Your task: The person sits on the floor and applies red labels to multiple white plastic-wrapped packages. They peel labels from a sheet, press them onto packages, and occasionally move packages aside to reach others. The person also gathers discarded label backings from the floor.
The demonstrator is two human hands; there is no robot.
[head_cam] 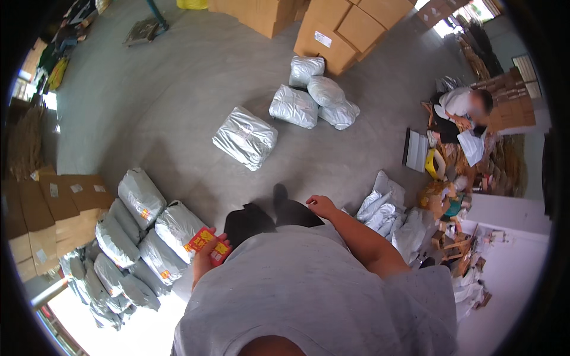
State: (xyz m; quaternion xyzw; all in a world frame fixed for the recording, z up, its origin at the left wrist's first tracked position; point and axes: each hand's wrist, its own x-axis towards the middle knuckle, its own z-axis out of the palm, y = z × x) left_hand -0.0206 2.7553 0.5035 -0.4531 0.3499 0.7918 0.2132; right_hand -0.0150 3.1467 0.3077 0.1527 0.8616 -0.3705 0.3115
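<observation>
My left hand (205,258) holds a small stack of red labels (213,245) with yellow and white writing, low at my left side. My right hand (321,207) hangs in front of my right hip with bent fingers and nothing seen in it. A silver plastic-wrapped parcel (245,137) lies on the floor ahead of my feet. Beyond it to the right, several silver parcels (293,107) rest together, touching one another. At my left is a pile of grey-white parcels (141,196), some bearing red and yellow labels like those in my hand.
Stacked cardboard boxes (325,33) stand ahead; more boxes (67,191) stand at the left. Silver bags (387,209) are heaped at my right. A person (458,109) sits at the far right, near a yellow object (434,164). A platform scale (141,32) stands at the upper left.
</observation>
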